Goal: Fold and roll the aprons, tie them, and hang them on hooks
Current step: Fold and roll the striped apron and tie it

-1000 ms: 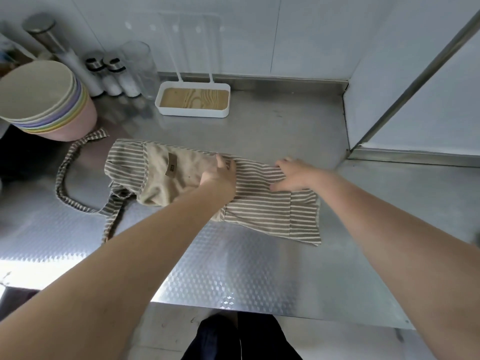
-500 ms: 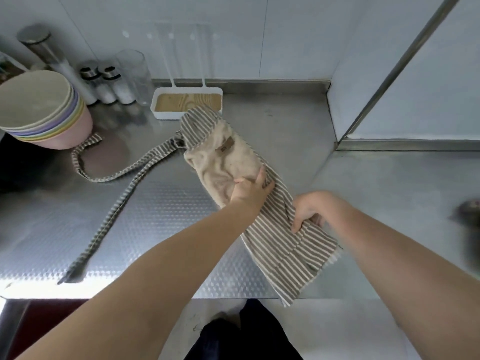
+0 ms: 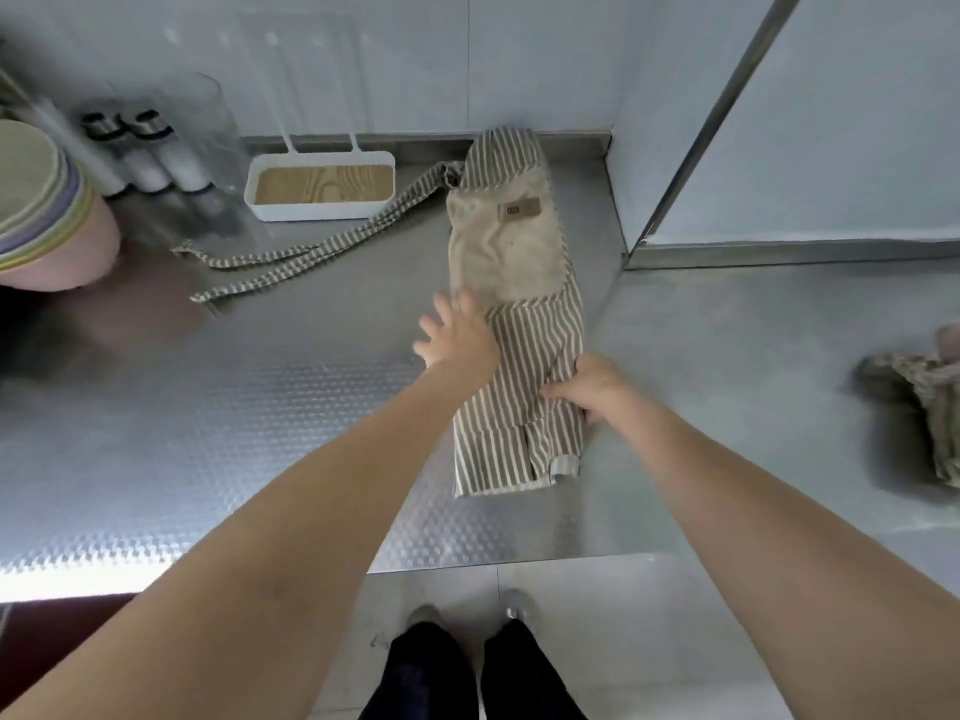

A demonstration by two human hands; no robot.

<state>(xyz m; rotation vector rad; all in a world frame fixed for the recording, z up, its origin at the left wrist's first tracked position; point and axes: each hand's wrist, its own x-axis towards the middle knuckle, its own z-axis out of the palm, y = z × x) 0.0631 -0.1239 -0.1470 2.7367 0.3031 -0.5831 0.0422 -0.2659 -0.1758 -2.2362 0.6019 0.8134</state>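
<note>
A folded striped apron (image 3: 524, 366) lies as a long narrow strip on the steel counter (image 3: 260, 407), running from the back wall down toward the counter's front edge. Its beige pocket panel (image 3: 506, 246) with a small brown label (image 3: 518, 209) sits in the far half of the strip. Two striped ties (image 3: 311, 252) trail from the apron's far end out to its left, lying flat on the counter, past the front of a white tray with a wood-grain base (image 3: 322, 185).

The left hand (image 3: 457, 340) lies with fingers spread and straight at the apron's left edge, just below the pocket panel, holding nothing. The right hand (image 3: 589, 384) is at the apron's right edge, fingers curled down and pinching the striped cloth.

Far left of the apron stands a stack of pastel bowls (image 3: 41, 210), with shakers (image 3: 145, 153) near the wall behind it. Well to the right of the apron lies a crumpled cloth (image 3: 924, 387).
</note>
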